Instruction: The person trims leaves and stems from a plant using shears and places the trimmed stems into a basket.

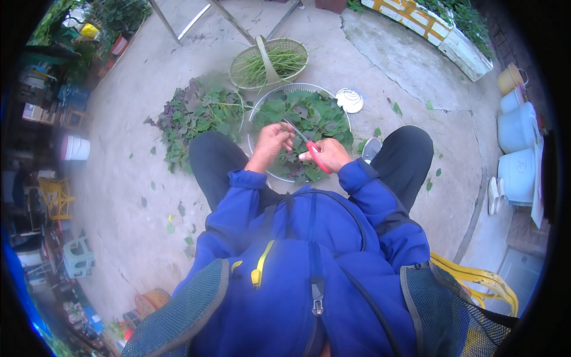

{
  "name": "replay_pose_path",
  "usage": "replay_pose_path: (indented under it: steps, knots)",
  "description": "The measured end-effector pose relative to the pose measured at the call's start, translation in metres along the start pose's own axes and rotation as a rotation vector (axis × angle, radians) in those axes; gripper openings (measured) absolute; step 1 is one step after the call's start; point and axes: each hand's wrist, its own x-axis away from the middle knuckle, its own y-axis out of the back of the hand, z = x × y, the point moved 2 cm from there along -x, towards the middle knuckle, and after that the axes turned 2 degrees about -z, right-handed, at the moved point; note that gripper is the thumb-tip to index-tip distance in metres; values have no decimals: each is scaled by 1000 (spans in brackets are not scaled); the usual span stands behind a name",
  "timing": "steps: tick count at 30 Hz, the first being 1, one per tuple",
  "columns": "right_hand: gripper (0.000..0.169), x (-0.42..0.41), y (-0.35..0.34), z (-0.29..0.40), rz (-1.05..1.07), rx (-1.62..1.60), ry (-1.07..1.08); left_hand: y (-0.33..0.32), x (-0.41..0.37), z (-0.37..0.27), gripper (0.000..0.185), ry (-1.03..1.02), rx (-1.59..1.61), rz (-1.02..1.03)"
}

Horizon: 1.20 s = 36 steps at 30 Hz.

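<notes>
My right hand [331,154] grips a pair of scissors [317,156] by its red handles. Their metal blades reach up and left, close to the fingertips of my left hand [273,142]. Those fingers pinch a thin green stem [285,126], though how far it runs is hard to make out. Beneath both hands is a round basin or basket [349,120] with a pale ribbed rim, heaped with green leaves [312,111]. To its left, a loose pile of leafy stems [196,111], green and purplish, lies on the concrete.
Beyond the basin stands a handled woven basket [266,62] of cut green stems. A white round lid-like disc [349,100] lies beside the rim. Metal legs [232,20] rise behind. Buckets [516,127] line the right side; a yellow chair [482,279] is at lower right.
</notes>
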Motion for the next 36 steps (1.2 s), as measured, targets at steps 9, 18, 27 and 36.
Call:
replay_pose_path:
  steps: [9,18,27,36]
  knots:
    - [62,-6,-9,-12,-20,-198,-27,-5,2,2,19,6,-56,61]
    - [64,-4,-13,-20,-11,-165,-72,-1,-3,4,17,16,-75,-60]
    - [60,-15,-23,-27,4,-385,-125,1,-4,9,16,16,-113,-76]
    - [56,-22,-22,-30,-1,-404,-142,2,-4,14,15,26,-144,-11]
